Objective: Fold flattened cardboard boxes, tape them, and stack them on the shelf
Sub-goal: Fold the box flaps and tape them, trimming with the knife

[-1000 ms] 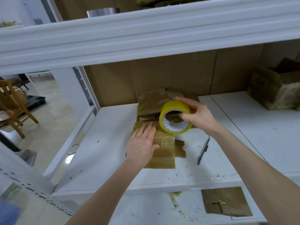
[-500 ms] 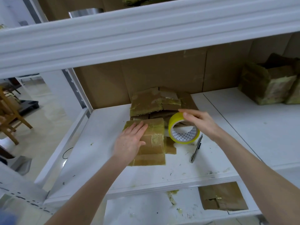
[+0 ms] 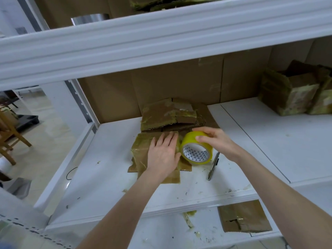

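A small taped-up cardboard box (image 3: 142, 150) lies on the white shelf (image 3: 107, 177). My left hand (image 3: 163, 153) rests flat on top of it, fingers straight. Just to its right my right hand (image 3: 213, 141) grips a yellow tape roll (image 3: 196, 150) by its top, standing on edge against the box. A pile of flattened cardboard boxes (image 3: 168, 114) lies right behind, against the cardboard back wall.
A box cutter (image 3: 213, 166) lies on the shelf right of the tape roll. Folded boxes (image 3: 291, 94) stand at the far right of the shelf. A flattened cardboard piece (image 3: 242, 218) lies on the lower shelf. The upper shelf beam (image 3: 161, 36) hangs overhead.
My right hand lowered the tape roll from above the box to the shelf beside it. My left hand stayed flat on the box.
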